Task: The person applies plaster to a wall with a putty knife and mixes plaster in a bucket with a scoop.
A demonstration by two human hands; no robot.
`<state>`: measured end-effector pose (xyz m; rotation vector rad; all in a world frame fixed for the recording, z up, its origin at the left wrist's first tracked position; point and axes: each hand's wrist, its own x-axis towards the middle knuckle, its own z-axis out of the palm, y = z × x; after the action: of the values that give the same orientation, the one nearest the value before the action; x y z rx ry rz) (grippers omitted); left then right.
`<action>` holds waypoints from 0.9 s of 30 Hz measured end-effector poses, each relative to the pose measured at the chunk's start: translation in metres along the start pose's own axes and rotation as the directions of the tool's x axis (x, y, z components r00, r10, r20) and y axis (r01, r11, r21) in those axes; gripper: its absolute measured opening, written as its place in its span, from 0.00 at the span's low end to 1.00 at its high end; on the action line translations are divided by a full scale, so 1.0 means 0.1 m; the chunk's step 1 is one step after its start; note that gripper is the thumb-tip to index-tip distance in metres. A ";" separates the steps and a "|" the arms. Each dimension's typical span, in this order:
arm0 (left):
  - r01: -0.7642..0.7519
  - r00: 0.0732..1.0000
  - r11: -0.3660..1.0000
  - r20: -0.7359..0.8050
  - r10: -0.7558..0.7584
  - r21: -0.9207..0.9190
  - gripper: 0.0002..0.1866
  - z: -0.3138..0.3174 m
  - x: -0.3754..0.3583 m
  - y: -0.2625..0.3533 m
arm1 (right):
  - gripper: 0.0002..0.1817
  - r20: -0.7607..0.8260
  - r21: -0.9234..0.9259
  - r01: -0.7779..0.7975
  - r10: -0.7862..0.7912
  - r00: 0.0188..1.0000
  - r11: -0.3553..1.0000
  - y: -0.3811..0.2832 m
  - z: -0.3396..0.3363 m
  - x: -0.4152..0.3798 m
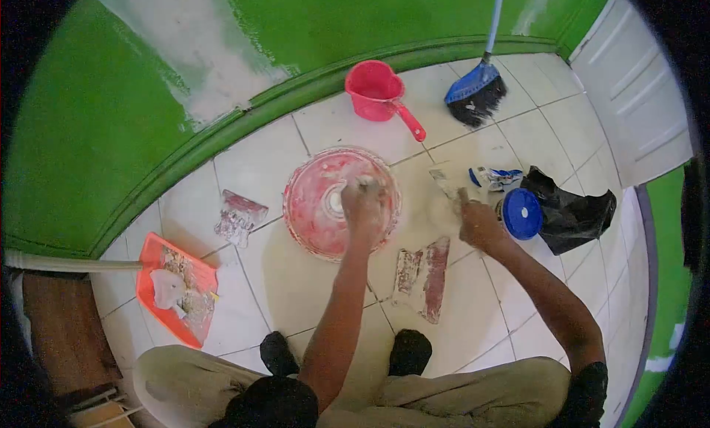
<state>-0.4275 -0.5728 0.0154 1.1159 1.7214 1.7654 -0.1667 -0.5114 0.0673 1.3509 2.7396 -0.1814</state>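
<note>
My left hand (364, 204) is over a round red lid-like disc (310, 225) smeared with white paste. Its fingers are curled down near a white lump (337, 201) at the disc's middle; what they hold, if anything, is hidden. To the right, my right hand (482, 227) is closed on a putty knife (446, 184), its pale blade pointing up and left above the floor. Close to that hand stands a tub with a blue lid (522, 214). Two paste-smeared dark red flat scrapers (241, 217) (423, 279) lie on the tiles, either side of the disc.
A pink dipper (375, 92) sits by the green wall (318, 21), left of a blue broom (475, 88). At left, an orange dustpan (151, 280) holds debris. A black plastic bag (573, 214) and a blue-and-white packet (497, 179) lie around the tub. A white door (636, 80) stands at right.
</note>
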 end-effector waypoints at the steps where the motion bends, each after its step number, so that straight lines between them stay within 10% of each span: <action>1: 0.191 0.980 0.969 -0.020 -0.197 -0.153 0.11 -0.15 0.18 0.06 | 0.38 -0.056 0.051 0.007 -0.004 0.998 0.999 0.03 0.03 0.02; 2: 0.363 0.923 0.880 -0.011 -0.385 -0.306 0.12 -0.31 0.41 0.16 | 0.38 -0.056 0.056 0.020 -0.016 0.998 0.998 -0.05 -0.10 0.06; 6: 0.121 0.992 0.981 -0.036 -0.117 0.154 0.14 -0.97 1.44 -0.14 | 0.29 0.033 -0.082 0.144 -0.142 0.989 0.986 -0.46 -0.81 0.12; 10: 0.227 0.974 0.957 -0.041 -0.223 0.179 0.11 -1.51 1.70 -0.13 | 0.17 -0.048 -0.001 0.329 -0.328 0.943 0.944 -1.06 -0.85 0.45; 12: -0.094 0.991 0.938 0.121 0.056 0.334 0.09 -1.89 1.79 -1.00 | 0.15 0.044 -0.102 0.470 -0.468 0.883 0.877 -1.22 -0.69 0.75; 14: -0.322 0.946 0.429 0.304 0.113 0.844 0.13 -1.99 1.37 -0.56 | 0.13 0.023 -0.100 0.541 -0.542 0.840 0.835 -1.25 -0.48 1.00; 17: -0.038 0.998 0.607 -0.001 0.065 0.793 0.16 -2.19 0.86 -0.68 | 0.12 -0.035 -0.068 0.597 -0.600 0.799 0.800 -1.33 -0.36 1.23; 23: 0.160 0.919 0.790 0.203 -0.339 0.592 0.20 -2.31 0.53 -1.01 | 0.11 0.140 -0.127 0.633 -0.618 0.774 0.764 -1.33 -0.45 1.37; 27: 0.105 0.964 0.790 0.135 -0.231 0.604 0.18 -2.14 0.42 -0.61 | 0.10 0.143 -0.213 0.542 -0.523 0.840 0.813 -1.31 -0.63 1.36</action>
<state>-0.6326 -0.6645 -0.0128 1.2731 2.2301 0.9677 -0.3549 -0.4746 0.1219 0.4754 2.8785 0.0753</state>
